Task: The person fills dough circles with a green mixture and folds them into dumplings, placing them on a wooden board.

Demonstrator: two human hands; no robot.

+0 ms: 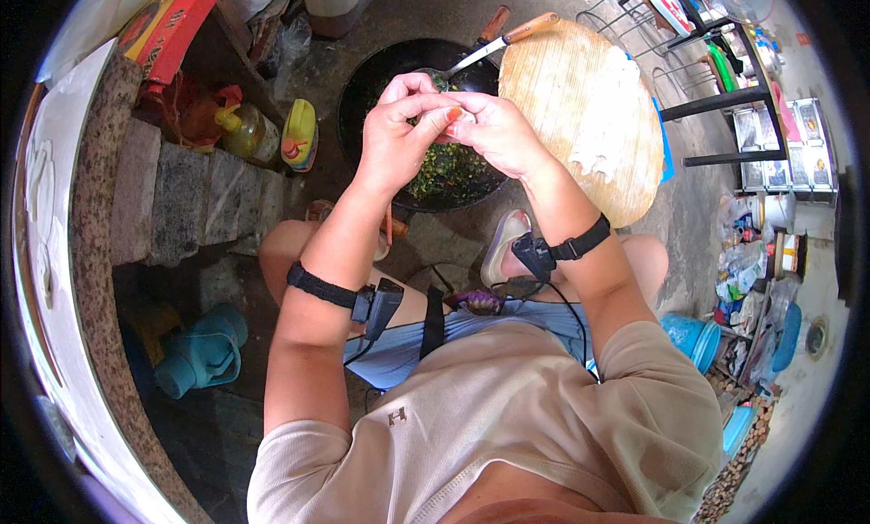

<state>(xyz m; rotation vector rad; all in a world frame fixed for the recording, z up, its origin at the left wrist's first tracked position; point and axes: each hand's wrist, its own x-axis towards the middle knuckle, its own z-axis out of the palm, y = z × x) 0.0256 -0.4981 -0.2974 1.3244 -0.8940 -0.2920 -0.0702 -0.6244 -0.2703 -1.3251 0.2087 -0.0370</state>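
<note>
Between the fingertips of both hands is a small piece of white dough (465, 116), mostly covered by the fingers. My left hand (399, 133) pinches it from one side and my right hand (504, 133) from the other. Below them on the floor is a black wok (353, 82) containing a chopped green filling (445, 167). A metal spoon with a wooden handle (533, 28) leans across the wok's far right, its bowl partly hidden behind my fingers. Beside the wok, a round wooden board (544, 89) carries white floury dough pieces (601, 126) along its right part.
At left stand a yellow bottle (300, 133), an oil bottle (251, 133) and a teal jug (200, 354). A speckled counter edge (95, 252) runs down that side. A black rack (727, 99) and a blue bucket (693, 340) are to the right.
</note>
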